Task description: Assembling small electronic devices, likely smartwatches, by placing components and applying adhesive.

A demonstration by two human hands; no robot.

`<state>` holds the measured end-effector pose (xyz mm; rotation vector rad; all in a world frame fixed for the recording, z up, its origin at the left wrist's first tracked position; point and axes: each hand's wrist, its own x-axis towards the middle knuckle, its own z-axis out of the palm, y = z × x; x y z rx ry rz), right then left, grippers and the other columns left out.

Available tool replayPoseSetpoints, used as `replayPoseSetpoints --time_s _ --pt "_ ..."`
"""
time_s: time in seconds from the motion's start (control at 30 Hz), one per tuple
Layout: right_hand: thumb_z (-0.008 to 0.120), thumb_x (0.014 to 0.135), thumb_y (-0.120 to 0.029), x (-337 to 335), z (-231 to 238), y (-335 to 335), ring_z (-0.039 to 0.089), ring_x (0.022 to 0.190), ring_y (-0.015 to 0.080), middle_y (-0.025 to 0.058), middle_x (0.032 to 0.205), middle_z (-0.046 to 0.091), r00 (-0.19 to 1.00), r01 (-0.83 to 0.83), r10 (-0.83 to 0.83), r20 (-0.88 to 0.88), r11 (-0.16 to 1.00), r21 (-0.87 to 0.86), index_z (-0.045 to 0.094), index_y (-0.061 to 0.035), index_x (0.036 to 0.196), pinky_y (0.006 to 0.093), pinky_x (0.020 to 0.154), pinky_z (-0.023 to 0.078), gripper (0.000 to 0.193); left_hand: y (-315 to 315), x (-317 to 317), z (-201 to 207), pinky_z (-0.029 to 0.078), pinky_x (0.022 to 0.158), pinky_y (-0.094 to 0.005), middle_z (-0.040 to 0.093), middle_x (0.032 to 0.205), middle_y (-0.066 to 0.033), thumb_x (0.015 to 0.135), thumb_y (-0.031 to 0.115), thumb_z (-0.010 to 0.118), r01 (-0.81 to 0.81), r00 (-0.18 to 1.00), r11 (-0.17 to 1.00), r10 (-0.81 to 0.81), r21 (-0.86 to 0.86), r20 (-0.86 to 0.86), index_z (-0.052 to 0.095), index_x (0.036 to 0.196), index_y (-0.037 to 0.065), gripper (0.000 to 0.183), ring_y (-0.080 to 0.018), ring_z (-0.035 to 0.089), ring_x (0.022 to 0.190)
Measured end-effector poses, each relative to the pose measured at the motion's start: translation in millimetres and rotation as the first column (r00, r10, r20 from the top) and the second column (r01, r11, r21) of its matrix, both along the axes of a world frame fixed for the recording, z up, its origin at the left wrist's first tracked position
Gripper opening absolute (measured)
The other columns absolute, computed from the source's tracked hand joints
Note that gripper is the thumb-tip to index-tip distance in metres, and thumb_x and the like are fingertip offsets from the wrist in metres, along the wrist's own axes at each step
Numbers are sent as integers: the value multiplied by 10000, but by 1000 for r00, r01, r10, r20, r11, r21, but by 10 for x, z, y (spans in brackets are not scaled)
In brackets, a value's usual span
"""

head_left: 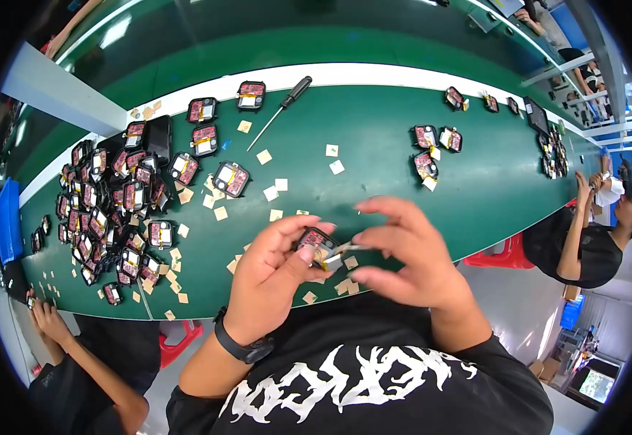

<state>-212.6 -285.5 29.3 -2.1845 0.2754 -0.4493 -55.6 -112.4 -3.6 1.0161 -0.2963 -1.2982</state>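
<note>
My left hand (269, 272) is closed around a small black square casing (316, 243) with a red circuit board inside, its thumb pressing on the inner parts. A silvery-white block (332, 264) hangs at the casing's lower right edge. Just right of the casing is my right hand (410, 254), its index finger raised and its thumb spread apart from the others. A pale strip lies between the casing and the right fingertips; I cannot make out whether they touch it. Small cream paper squares (310, 297) are scattered on the green table (381, 181) around both hands.
A big heap of similar casings (106, 210) covers the table's left. Several single casings (230, 179) lie near it; more (425, 136) stand to the right. A screwdriver (280, 112) lies at the back. Co-workers sit on both sides; one's hands (48, 319) show at left.
</note>
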Motion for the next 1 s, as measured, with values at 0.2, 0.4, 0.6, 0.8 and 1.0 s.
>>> replayPoseSetpoints --time_s 0.2,0.4,0.6,0.8,1.0 --pt "880 824 -177 -123 -147 44 539 583 222 93 749 590 969 235 -227 -101 970 70 635 -16 758 329 522 418 301 18 -57 -58 578 931 -325 579 1331 -160 1039 -36 546 -176 952 984 166 18 257 478 1343 -23 313 -151 656 1088" --pt "792 922 -190 14 -70 188 587 601 275 105 718 592 936 250 -234 -261 968 29 581 -13 748 381 550 457 325 -28 -101 -86 555 930 -295 644 1218 -142 1042 -47 535 -226 916 974 216 -11 337 466 1332 -23 299 -154 659 1082" --pt "676 982 -78 93 -106 368 668 748 356 135 812 656 946 246 -177 -273 938 243 571 -29 1031 441 647 516 126 -1 -102 -145 553 964 -320 661 1281 -141 1073 18 514 -202 906 978 205 -50 371 470 1309 32 241 -169 652 1157" --pt "696 941 -56 135 -141 429 656 739 371 141 782 646 952 203 -219 -213 975 -95 570 -51 1051 472 624 511 168 -13 -146 -137 517 967 -293 645 1316 -188 1076 -24 467 -230 887 971 235 -61 397 442 1306 -26 231 -152 636 1119" --pt "718 926 -68 141 -180 513 614 667 334 123 718 598 957 209 -246 -156 952 -225 582 -54 1007 453 587 499 159 29 -146 -179 519 964 -299 646 1329 -190 1079 -15 464 -212 866 976 214 -55 453 427 1300 -18 224 -160 644 1142"
